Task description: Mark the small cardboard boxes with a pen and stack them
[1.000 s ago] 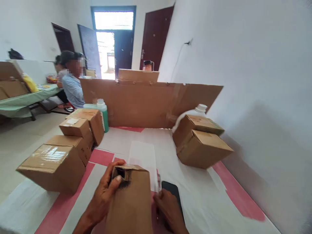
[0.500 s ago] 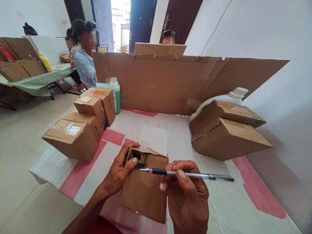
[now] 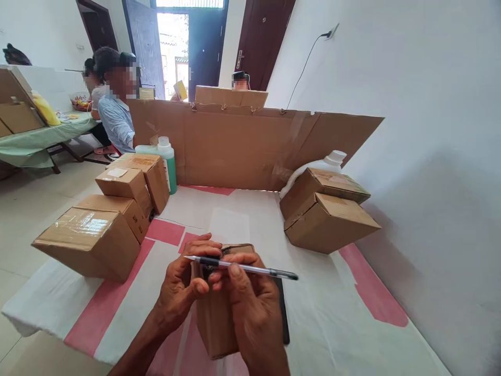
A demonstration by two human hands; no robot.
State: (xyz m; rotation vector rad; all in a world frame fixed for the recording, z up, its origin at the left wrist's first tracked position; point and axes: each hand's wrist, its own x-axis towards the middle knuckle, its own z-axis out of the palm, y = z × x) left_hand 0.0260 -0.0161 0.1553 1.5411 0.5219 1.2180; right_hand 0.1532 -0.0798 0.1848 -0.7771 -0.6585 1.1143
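Note:
In front of me on the cloth stands a small brown cardboard box (image 3: 217, 318), its top partly covered by my hands. My left hand (image 3: 182, 284) curls around its upper left corner, thumb on the near face and fingers at the far side. A gel pen (image 3: 254, 269) with a clear barrel and black grip is pinched in my right hand (image 3: 250, 297), tip pointing left above the box. The right hand's lower fingers lie close to a dark patch near the box's top. A flat black edge (image 3: 285, 313) shows at the box's right, mostly hidden by that hand.
Several taped boxes (image 3: 94, 230) and a green liquid bottle (image 3: 171, 169) stand on the left. Two boxes (image 3: 332, 224) and a white jug (image 3: 332, 159) are on the right. A cardboard panel (image 3: 230, 149) spans the table's back. People (image 3: 115, 112) sit beyond it.
The box has turned, and a black edge now shows at its right. My right hand with the pen has moved left, over the box. The camera view has shifted.

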